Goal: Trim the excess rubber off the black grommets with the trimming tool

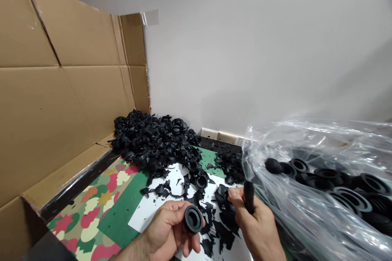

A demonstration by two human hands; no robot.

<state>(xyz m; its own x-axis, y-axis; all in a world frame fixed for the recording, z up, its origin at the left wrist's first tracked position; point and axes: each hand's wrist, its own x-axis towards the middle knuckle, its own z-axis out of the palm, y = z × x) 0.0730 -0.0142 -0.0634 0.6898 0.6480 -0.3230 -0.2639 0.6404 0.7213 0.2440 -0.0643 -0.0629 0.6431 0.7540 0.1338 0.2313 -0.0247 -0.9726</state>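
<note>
My left hand (165, 228) pinches a round black rubber part (193, 219) between thumb and fingers, its ringed opening facing me. To the right, my right hand (260, 228) is closed around a tool with a black handle (249, 196); the tool's working end cannot be made out. The two hands are apart. Thin black scraps (223, 232) lie between and below them on a white sheet (139, 216). Beyond the left hand, a single black ring-shaped part (201, 182) rests at the near edge of a heap of similar black pieces (159, 138).
A clear plastic bag (254, 151) holding several black rubber parts (327, 175) stands at the right. Folded cardboard (76, 98) walls off the left side. Green (119, 216) and patterned sheets (92, 216) cover the surface. Wall sockets (220, 136) sit behind, low on the wall.
</note>
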